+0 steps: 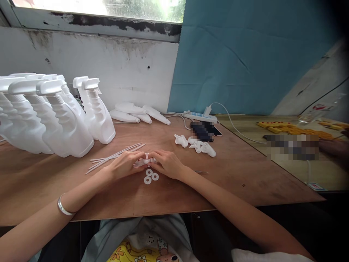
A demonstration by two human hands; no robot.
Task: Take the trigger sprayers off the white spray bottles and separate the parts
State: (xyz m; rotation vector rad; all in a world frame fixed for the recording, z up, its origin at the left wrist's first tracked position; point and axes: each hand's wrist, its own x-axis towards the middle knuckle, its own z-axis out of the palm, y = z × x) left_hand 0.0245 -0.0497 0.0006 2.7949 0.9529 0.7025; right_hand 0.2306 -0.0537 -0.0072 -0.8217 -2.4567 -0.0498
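Observation:
A small white plastic sprayer part (146,160) is gripped between both hands above the brown table, mostly covered by fingers. My left hand (127,162) closes on its left end, and my right hand (168,163) pinches it from the right. Just below them, three flat white washers (145,181) lie close together on the wood. Several thin white tubes (109,158) rest in a loose bundle beyond my left hand. To the right, beyond my right hand, lie several white trigger pieces (208,149).
White spray bottles (73,127) stand crowded at the left. Several white sprayer covers (131,107) lie by the wall. A power strip (200,116) and a phone (217,130) are at the back. Yellow pieces (291,129) lie on the neighbouring table, with another person's arm (334,146) there.

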